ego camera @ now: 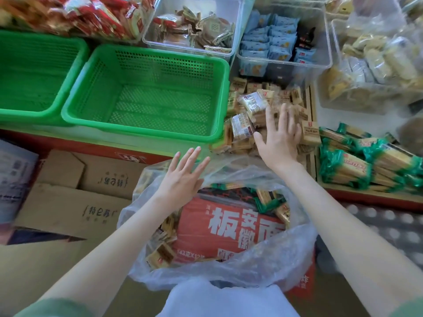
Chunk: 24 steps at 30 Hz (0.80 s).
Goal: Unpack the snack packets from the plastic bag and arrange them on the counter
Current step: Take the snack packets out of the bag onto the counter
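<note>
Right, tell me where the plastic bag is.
Head view, bottom centre: the plastic bag sits just below the brown packet pile, right of the cardboard boxes.

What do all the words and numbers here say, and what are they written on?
"板" and "安徽": big white characters on the red carton in the plastic bag.
"143克X12": lower edge of that carton; the rest is hidden.
On the cardboard boxes: printed characters too blurred to be sure.
On the snack packets: labels too small to read.

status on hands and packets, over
Left hand open over plastic bag. Right hand open over packet pile. More packets in bag. Green basket beside pile.
</note>
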### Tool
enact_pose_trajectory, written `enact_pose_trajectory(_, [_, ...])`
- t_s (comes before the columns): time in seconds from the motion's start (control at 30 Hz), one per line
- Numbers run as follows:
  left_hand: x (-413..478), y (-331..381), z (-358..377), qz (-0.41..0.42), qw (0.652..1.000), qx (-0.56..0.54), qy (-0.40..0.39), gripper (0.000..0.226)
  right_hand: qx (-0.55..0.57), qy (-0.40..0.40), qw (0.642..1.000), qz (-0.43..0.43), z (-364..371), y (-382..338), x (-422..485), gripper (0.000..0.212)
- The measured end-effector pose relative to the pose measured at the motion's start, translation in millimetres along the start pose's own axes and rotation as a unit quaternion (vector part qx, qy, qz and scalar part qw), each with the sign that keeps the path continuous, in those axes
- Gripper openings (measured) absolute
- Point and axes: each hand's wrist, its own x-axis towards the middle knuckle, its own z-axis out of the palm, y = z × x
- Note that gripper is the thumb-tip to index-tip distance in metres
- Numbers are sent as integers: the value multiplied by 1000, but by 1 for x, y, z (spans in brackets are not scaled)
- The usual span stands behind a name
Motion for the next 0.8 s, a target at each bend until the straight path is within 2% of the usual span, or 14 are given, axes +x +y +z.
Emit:
enact_pose_trajectory(0.17, [-48,17,-5,-14,1000,-27,-1,49,60,-56,992,-99,6,-20,-85,72])
enact_pose_trajectory(0.3, [-94,45,-11,-38,998,-50,32,50,91,-125,973,-172,20,-21,-170,69])
enact_pose_trajectory(0.37, [-124,65,-8,-28,997,-57,39,55,83,-150,964,-205,28,-16,-210,74])
enact_pose_trajectory(0.5, [-185,104,14,39,999,-30,12,65,3,-205,937,-282,52,0,-278,88])
enact_pose_trajectory(0.57, [-206,122,29,52,999,2,5,74,-59,-209,921,-324,67,12,-300,102])
enact_pose_trajectory(0.67, [-223,141,56,41,997,60,4,95,-169,-170,905,-352,85,21,-320,129])
enact_pose_trajectory(0.73, [-229,148,78,20,994,104,5,108,-216,-127,904,-347,101,26,-326,136])
enact_pose_trajectory(0.8, [-234,151,103,3,991,135,13,110,-245,-116,903,-334,120,31,-328,138])
